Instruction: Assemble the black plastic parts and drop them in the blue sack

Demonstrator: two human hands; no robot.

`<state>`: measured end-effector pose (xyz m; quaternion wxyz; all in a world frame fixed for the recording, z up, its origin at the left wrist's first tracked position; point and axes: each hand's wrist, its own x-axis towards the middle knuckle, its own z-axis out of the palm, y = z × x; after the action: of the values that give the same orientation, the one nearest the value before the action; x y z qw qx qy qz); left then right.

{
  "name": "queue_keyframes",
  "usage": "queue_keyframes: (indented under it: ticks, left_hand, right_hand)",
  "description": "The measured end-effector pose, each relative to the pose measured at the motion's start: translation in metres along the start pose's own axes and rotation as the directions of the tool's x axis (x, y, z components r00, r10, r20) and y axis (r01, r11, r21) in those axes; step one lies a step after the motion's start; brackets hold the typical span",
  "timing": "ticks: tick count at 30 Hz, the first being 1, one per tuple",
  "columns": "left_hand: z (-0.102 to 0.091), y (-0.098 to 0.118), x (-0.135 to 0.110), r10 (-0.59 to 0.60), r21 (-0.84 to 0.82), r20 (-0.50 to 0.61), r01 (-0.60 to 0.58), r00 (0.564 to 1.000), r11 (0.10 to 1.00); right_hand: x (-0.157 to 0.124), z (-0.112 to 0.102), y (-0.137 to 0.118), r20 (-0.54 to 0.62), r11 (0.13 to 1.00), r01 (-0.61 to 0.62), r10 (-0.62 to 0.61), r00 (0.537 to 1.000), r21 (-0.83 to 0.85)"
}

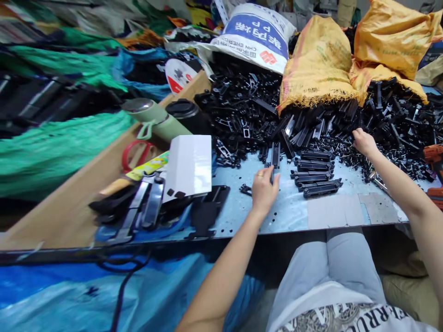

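Note:
My left hand, with a ring on one finger, is closed on a small black plastic part at the middle of the blue work surface. Just beyond its fingertips lies a long, narrow black channel-shaped piece. My right hand reaches to the edge of the heap of black parts, fingers pinched; what they hold, if anything, is hidden. Between my hands several long black assemblies lie in a stacked row. Loose screws spread below the right hand.
A white box, red scissors and a green bottle stand at the left by a wooden board. Yellow sacks and a white sack lie behind the heap. An orange power drill is at the right edge.

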<state>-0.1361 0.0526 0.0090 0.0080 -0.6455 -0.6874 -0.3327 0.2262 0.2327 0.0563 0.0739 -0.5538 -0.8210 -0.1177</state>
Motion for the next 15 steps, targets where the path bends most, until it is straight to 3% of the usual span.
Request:
queue_keyframes:
  ticks: [3, 5, 9, 11, 13, 15]
  left_hand:
    - [-0.003, -0.027, 0.026, -0.158, 0.078, 0.012, 0.156, 0.987, 0.985]
    - [0.000, -0.037, 0.048, -0.237, 0.113, 0.034, 0.232, 0.971, 0.966]
    - [0.017, -0.044, 0.090, -0.404, 0.175, 0.082, 0.386, 0.911, 0.906]
    - [0.027, -0.046, 0.103, -0.453, 0.182, 0.119, 0.430, 0.883, 0.885]
    - [0.036, -0.047, 0.111, -0.477, 0.169, 0.146, 0.453, 0.867, 0.875]
    - [0.040, -0.048, 0.114, -0.466, 0.145, 0.157, 0.446, 0.871, 0.883]
  right_hand:
    - [-0.045, -0.016, 0.002, -0.282, 0.944, 0.012, 0.086, 0.956, 0.329]
    - [-0.087, -0.025, -0.006, -0.364, 0.838, 0.039, 0.194, 0.911, 0.544]
    - [-0.181, -0.026, -0.033, -0.250, 0.561, 0.035, 0.311, 0.917, 0.827]
    - [-0.222, -0.018, -0.044, -0.187, 0.475, 0.002, 0.342, 0.921, 0.880]
    - [-0.253, -0.008, -0.050, -0.125, 0.470, -0.060, 0.353, 0.927, 0.880]
    - [-0.274, -0.001, -0.053, -0.076, 0.545, -0.152, 0.373, 0.925, 0.824]
